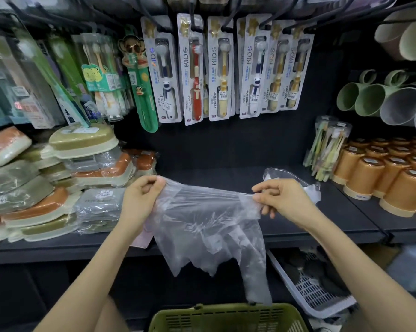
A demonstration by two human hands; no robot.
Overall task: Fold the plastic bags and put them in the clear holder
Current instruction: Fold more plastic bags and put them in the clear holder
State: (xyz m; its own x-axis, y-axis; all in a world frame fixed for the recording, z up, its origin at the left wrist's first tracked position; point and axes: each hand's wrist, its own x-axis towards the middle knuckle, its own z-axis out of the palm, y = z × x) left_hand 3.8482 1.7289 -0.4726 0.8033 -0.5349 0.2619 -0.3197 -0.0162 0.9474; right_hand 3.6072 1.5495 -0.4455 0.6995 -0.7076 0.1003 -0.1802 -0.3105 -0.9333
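Observation:
A thin clear plastic bag (207, 226) hangs stretched between my two hands in front of the dark shelf. My left hand (141, 197) pinches its upper left corner. My right hand (281, 196) pinches the upper right edge with thumb and fingers. The bag's lower part dangles down to the green basket (228, 317). The clear holder (288, 178) lies on the shelf just behind my right hand, with something white inside; my hand hides part of it.
Packaged soap boxes (58, 178) are stacked on the shelf (226, 173) to the left. Orange cups (389, 173) stand at the right. Kids' toothbrush packs (216, 68) hang above. A white mesh basket (314, 291) sits on the lower shelf at the right.

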